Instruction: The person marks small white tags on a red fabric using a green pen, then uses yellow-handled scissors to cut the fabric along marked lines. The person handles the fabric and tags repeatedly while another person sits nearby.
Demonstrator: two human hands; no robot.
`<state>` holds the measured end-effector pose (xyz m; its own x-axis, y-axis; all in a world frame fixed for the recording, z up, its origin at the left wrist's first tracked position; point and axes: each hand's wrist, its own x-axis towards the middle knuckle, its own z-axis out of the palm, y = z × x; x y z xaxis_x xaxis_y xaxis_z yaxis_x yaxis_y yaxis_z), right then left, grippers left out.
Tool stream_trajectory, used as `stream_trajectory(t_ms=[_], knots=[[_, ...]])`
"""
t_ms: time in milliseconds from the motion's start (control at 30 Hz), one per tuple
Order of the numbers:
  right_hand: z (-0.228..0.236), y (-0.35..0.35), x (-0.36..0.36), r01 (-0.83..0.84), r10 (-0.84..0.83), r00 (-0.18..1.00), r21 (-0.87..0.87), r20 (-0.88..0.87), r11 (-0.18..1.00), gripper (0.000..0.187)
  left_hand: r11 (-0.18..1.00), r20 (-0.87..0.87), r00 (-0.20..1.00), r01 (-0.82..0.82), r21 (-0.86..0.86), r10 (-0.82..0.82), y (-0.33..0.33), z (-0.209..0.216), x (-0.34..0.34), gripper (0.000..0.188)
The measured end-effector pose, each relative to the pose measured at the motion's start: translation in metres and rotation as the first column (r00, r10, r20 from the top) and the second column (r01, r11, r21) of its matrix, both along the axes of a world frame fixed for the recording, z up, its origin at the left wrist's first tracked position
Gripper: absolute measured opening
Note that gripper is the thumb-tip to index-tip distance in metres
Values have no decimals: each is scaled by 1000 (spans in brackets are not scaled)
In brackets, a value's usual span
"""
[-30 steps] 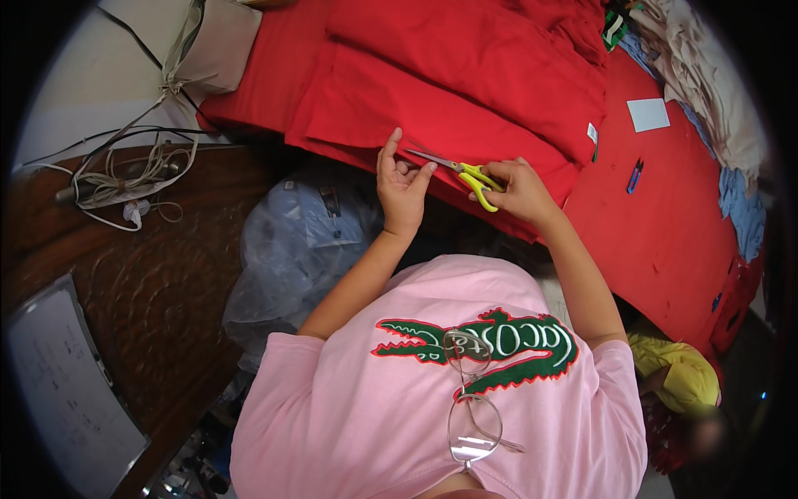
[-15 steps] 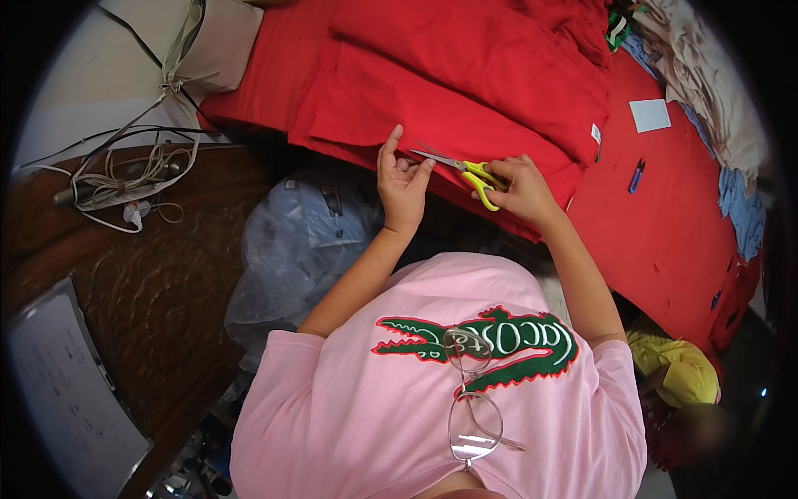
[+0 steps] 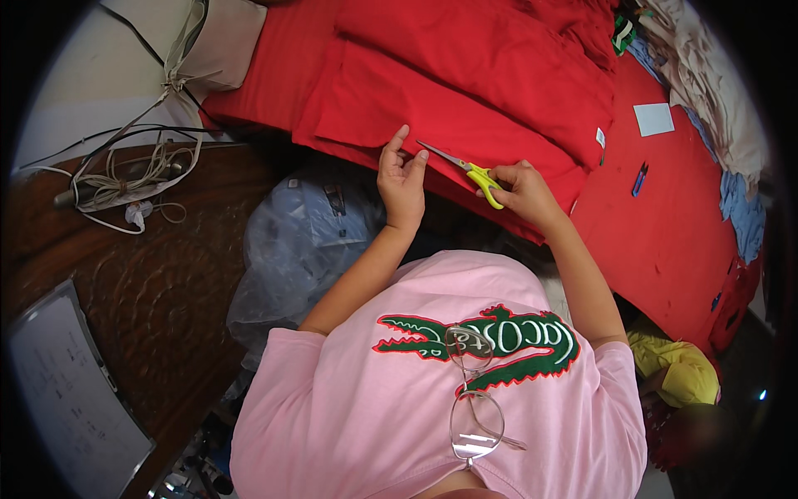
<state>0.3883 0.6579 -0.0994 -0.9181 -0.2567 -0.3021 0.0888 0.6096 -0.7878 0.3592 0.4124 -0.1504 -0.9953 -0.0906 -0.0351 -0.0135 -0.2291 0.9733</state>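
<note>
A pair of scissors (image 3: 480, 177) with yellow-green handles is in my right hand (image 3: 525, 195), the fingers wrapped round the handles. The blades are closed together and point up and left, their tip just right of my left thumb. My left hand (image 3: 401, 190) is raised at the near edge of a folded red cloth (image 3: 440, 125), index finger stretched out and thumb apart from it, the other fingers curled. No object shows in that hand. The red cloth lies in broad layers beyond both hands, with a small white label (image 3: 600, 137) at its right end.
A blue pen-like tool (image 3: 640, 180) and a white card (image 3: 653, 120) lie on the red table cover (image 3: 648, 241). Beige and blue cloth (image 3: 706, 91) is heaped at far right. Clear plastic bags (image 3: 287, 249) sit near my left forearm; coiled cables (image 3: 125, 179) lie left. A person in yellow (image 3: 677, 370) is at lower right.
The scissors have closed; their blades were slightly apart. Their tip has shifted from beside my left fingers to just right of the thumb. The left hand has barely moved.
</note>
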Motion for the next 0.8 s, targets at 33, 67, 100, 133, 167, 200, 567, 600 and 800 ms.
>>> stream_trajectory(t_ms=[33, 67, 100, 133, 167, 200, 567, 600, 800], knots=[[2, -1, -1, -1, 0, 999, 16, 42, 1000, 25, 1000, 10, 1000, 4, 9, -4, -1, -1, -1, 70], [2, -3, -2, -2, 3, 1000, 30, -16, 1000, 26, 1000, 11, 1000, 3, 27, -3, -1, -1, -1, 70], [3, -6, -2, -1, 4, 997, 45, -74, 999, 28, 999, 12, 1000, 3, 46, -4, -1, 0, -2, 71], [3, -9, -3, 1, 7, 991, 59, -132, 998, 29, 998, 13, 1000, 3, 65, -4, -1, 1, -2, 71], [3, -11, -5, -6, 16, 991, 72, -132, 997, 31, 998, 10, 1000, 7, 61, -8, -1, 1, -2, 73], [3, -12, -8, -14, 25, 991, 83, -132, 996, 32, 998, 8, 1000, 10, 55, -11, -1, 2, -3, 74], [-1, -24, -24, -35, 51, 985, 98, -167, 995, 31, 990, 43, 997, 54, 134, -60, -10, 10, -8, 85], [-3, -24, -24, -40, 57, 982, 97, -178, 994, 30, 990, 46, 997, 54, 130, -61, -11, 10, -8, 85], [2, -26, -24, -47, 52, 997, 86, -56, 995, 20, 995, 47, 997, 50, 85, -54, -14, 7, -9, 87]])
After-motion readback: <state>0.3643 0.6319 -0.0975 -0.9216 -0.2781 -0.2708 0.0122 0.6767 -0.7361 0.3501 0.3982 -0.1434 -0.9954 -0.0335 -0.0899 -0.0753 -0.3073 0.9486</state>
